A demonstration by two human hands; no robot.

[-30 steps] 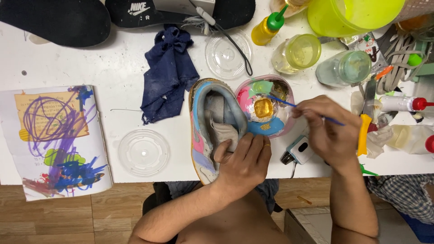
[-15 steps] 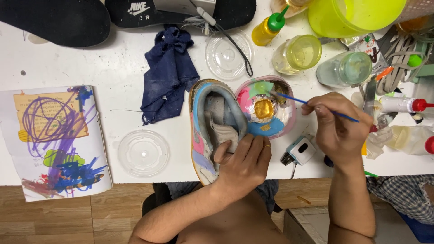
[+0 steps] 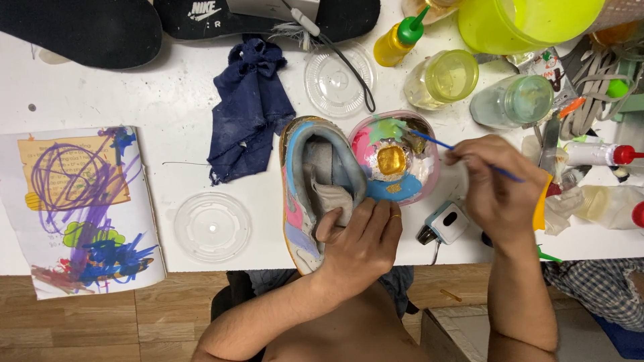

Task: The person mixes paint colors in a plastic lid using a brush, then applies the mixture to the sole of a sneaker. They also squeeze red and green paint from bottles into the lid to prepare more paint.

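We see the left hand (image 3: 359, 245) closed over the heel end of a painted sneaker (image 3: 315, 191), thumb tucked inside the opening; the shoe lies on the white table (image 3: 134, 87) just at its near edge, touching a round paint palette (image 3: 396, 159). The hand hides the shoe's rear, so we cannot make out the paintwork there. The right hand (image 3: 496, 188) pinches a thin blue brush (image 3: 436, 141), whose tip reaches over the palette's rim; its handle is partly covered by the fingers. Behind the shoe lies a crumpled navy cloth (image 3: 249, 110). A scribbled paper sheet (image 3: 80, 201) hangs over the table edge at left. Two dark insoles (image 3: 80, 27) are cut off at the top.
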